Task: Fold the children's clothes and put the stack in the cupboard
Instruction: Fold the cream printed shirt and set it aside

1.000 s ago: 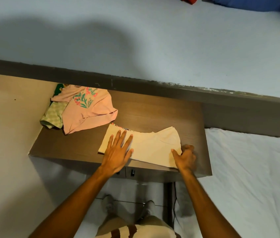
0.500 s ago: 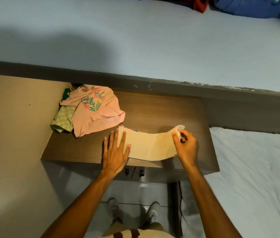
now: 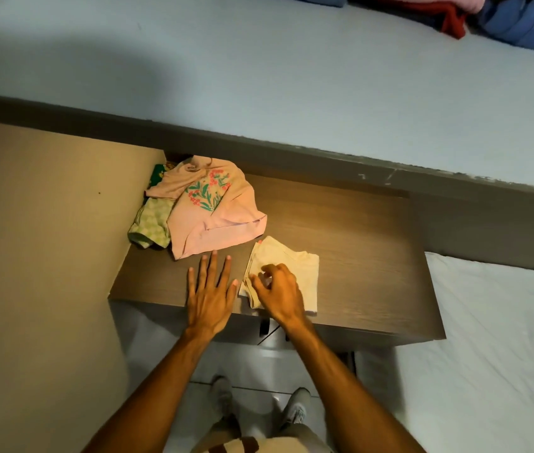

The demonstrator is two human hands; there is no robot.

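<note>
A cream garment lies folded in half near the front edge of the brown wooden table. My right hand rests on its left part, fingers curled loosely over the folded edge. My left hand lies flat on the bare table just left of the garment, fingers spread, holding nothing. At the back left of the table sits an unfolded pink shirt with a flower print, on top of a green checked garment.
A beige wall or cupboard side borders the table on the left. A white-sheeted bed lies to the right. A blue bed surface runs behind the table, with red and blue clothes at its far right.
My right hand carried the cream garment's right end over to the left, folding it in half. My left hand slid off the garment onto the bare table. The view shifted.
</note>
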